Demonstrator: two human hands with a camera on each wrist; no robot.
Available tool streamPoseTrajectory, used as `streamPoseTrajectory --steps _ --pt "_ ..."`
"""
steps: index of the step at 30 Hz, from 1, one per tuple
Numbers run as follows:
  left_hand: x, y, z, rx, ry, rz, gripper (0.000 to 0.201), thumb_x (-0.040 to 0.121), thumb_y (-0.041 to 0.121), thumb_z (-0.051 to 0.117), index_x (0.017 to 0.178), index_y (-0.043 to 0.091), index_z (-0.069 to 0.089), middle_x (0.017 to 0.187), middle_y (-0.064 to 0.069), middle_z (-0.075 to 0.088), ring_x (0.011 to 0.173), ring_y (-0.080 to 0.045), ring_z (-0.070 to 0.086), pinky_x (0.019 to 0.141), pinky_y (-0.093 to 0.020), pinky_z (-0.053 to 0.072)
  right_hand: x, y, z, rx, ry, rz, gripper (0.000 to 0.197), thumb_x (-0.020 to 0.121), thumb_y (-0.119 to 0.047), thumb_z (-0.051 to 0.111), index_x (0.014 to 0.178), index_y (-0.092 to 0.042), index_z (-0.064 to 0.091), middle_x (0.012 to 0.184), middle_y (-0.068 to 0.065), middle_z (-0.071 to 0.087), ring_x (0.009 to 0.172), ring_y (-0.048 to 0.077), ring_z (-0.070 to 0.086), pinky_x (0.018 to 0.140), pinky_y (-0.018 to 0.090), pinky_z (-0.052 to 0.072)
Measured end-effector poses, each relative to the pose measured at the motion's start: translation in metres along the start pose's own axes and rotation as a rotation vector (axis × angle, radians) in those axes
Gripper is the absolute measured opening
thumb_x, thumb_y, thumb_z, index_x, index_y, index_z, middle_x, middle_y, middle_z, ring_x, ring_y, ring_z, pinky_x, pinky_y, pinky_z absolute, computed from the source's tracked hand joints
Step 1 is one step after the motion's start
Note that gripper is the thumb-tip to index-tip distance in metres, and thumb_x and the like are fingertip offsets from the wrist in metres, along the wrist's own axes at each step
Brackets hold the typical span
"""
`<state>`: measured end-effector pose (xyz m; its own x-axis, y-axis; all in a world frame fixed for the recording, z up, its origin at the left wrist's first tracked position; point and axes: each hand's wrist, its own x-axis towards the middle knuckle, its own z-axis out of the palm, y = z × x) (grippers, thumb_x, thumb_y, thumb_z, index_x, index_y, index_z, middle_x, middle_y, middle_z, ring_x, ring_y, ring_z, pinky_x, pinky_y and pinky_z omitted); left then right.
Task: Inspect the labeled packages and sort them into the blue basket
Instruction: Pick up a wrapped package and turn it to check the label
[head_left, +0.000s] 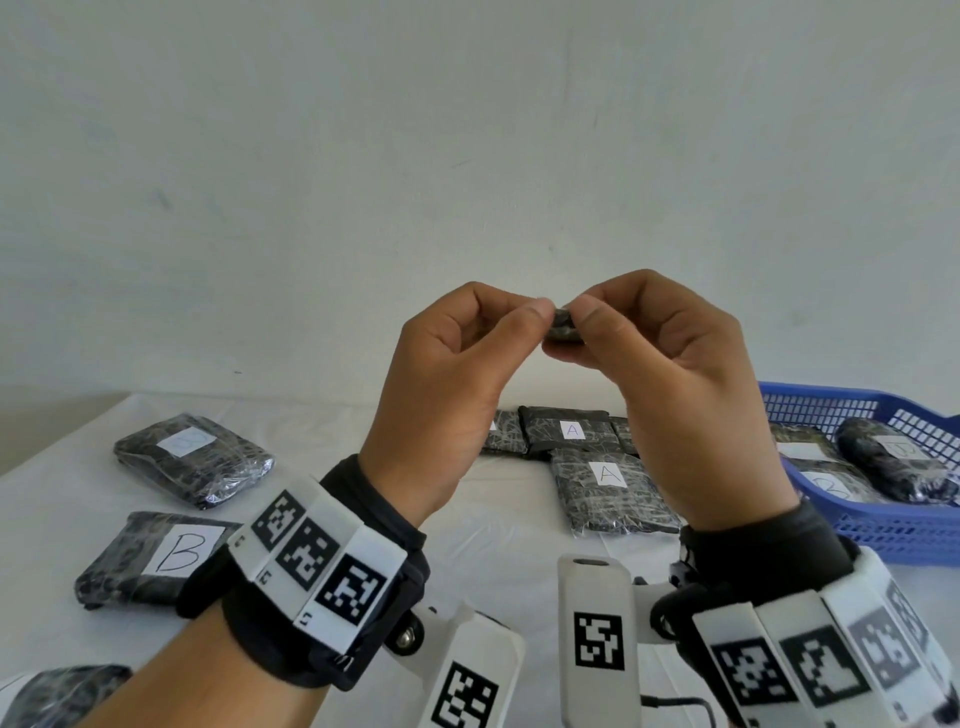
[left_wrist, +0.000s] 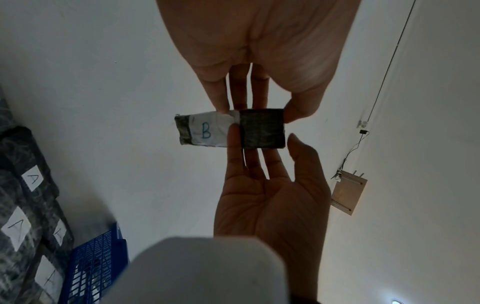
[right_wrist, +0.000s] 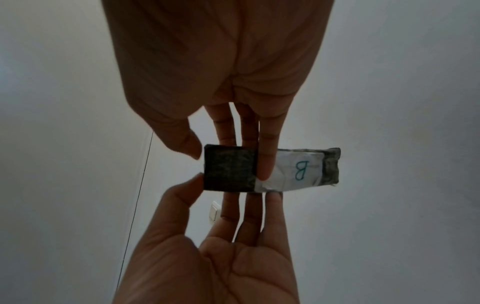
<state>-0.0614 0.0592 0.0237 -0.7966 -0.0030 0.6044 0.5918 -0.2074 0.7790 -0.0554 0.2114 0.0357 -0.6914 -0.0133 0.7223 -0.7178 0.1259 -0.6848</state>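
Both hands hold one small dark package up in front of the wall, above the table. My left hand pinches its left end and my right hand its right end. The left wrist view shows the package with a white label marked B. My left hand pinches it from above and my right hand from below. In the right wrist view the same package sits between the right hand and the left hand. The blue basket stands at the table's right and holds B-labelled packages.
Dark wrapped packages lie on the white table. Two marked A are in the middle behind my hands. Two marked B lie at the left. Another package is at the bottom left corner.
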Motion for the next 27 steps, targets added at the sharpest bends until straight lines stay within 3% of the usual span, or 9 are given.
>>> streamPoseTrajectory --steps 3,5,8,10,13,16,18,23,27 --pt "0.0 0.003 0.0 -0.004 0.012 -0.044 0.03 0.082 0.045 0.072 0.084 0.015 0.076 0.103 -0.032 0.068 0.096 -0.025 0.06 0.11 -0.058 0.047 0.001 0.002 0.0 0.039 -0.006 0.02 0.022 0.096 -0.024 0.061 0.088 -0.008 0.073 0.086 0.006 0.077 0.091 0.025 0.077 0.093 0.055 0.061" --pt "0.002 0.001 -0.002 0.022 0.048 -0.088 0.023 0.088 0.038 0.074 0.087 0.015 0.076 0.101 -0.025 0.07 0.097 -0.022 0.064 0.108 -0.054 0.051 0.001 0.004 -0.001 -0.002 -0.034 0.022 0.017 0.092 -0.023 0.064 0.086 -0.01 0.073 0.086 0.005 0.078 0.09 0.022 0.077 0.09 0.05 0.062" --pt "0.007 -0.005 -0.01 0.02 0.053 -0.269 0.037 0.086 0.027 0.08 0.119 0.014 0.069 0.109 -0.007 0.077 0.104 -0.016 0.073 0.098 -0.041 0.059 -0.001 0.007 -0.003 -0.04 -0.157 0.048 0.007 0.083 -0.012 0.067 0.087 -0.016 0.071 0.092 0.0 0.076 0.086 0.017 0.073 0.078 0.036 0.06" --pt "0.009 -0.007 -0.016 -0.055 0.038 -0.381 0.046 0.091 0.018 0.077 0.133 0.01 0.06 0.101 -0.005 0.078 0.093 -0.015 0.076 0.08 -0.031 0.062 -0.002 0.01 -0.001 -0.022 -0.247 0.072 0.02 0.08 -0.007 0.065 0.092 -0.023 0.067 0.1 0.0 0.073 0.099 0.021 0.073 0.084 0.042 0.063" --pt "0.011 -0.009 -0.02 0.019 0.033 -0.331 0.032 0.094 0.009 0.07 0.126 0.009 0.065 0.086 0.0 0.08 0.08 -0.012 0.075 0.075 -0.03 0.062 -0.003 0.01 0.003 -0.127 -0.245 0.041 0.036 0.082 -0.009 0.068 0.101 -0.037 0.056 0.113 -0.007 0.061 0.115 0.012 0.064 0.085 0.043 0.064" --pt "0.011 -0.012 -0.021 0.205 0.011 -0.201 0.02 0.091 0.005 0.073 0.109 0.014 0.073 0.096 0.0 0.081 0.087 -0.015 0.075 0.073 -0.028 0.058 0.0 0.007 0.0 -0.246 -0.1 0.068 0.042 0.092 -0.018 0.075 0.117 -0.039 0.049 0.127 -0.007 0.055 0.117 0.004 0.06 0.087 0.024 0.06" --pt "0.01 -0.014 -0.02 0.259 -0.028 -0.177 0.018 0.09 0.001 0.074 0.103 0.013 0.074 0.094 0.0 0.08 0.086 -0.018 0.076 0.069 -0.027 0.059 0.001 0.003 -0.005 -0.302 -0.045 0.071 0.042 0.094 -0.026 0.074 0.129 -0.035 0.052 0.127 -0.009 0.059 0.112 0.004 0.063 0.083 0.02 0.057" --pt "0.007 -0.011 -0.018 0.365 -0.133 -0.082 0.015 0.09 0.004 0.076 0.103 0.013 0.076 0.094 0.0 0.079 0.091 -0.017 0.075 0.084 -0.04 0.063 0.003 -0.002 -0.01 -0.183 -0.072 0.043 0.016 0.096 -0.013 0.073 0.11 -0.02 0.076 0.106 -0.003 0.079 0.088 0.009 0.074 0.073 0.028 0.062" --pt "0.007 0.003 -0.017 0.188 -0.204 -0.061 0.022 0.09 0.031 0.073 0.106 0.016 0.074 0.109 -0.003 0.077 0.108 -0.02 0.072 0.103 -0.045 0.056 0.004 0.0 -0.013 -0.169 -0.096 0.007 0.015 0.094 -0.008 0.075 0.106 -0.017 0.079 0.101 -0.004 0.081 0.103 0.016 0.076 0.095 0.047 0.06"
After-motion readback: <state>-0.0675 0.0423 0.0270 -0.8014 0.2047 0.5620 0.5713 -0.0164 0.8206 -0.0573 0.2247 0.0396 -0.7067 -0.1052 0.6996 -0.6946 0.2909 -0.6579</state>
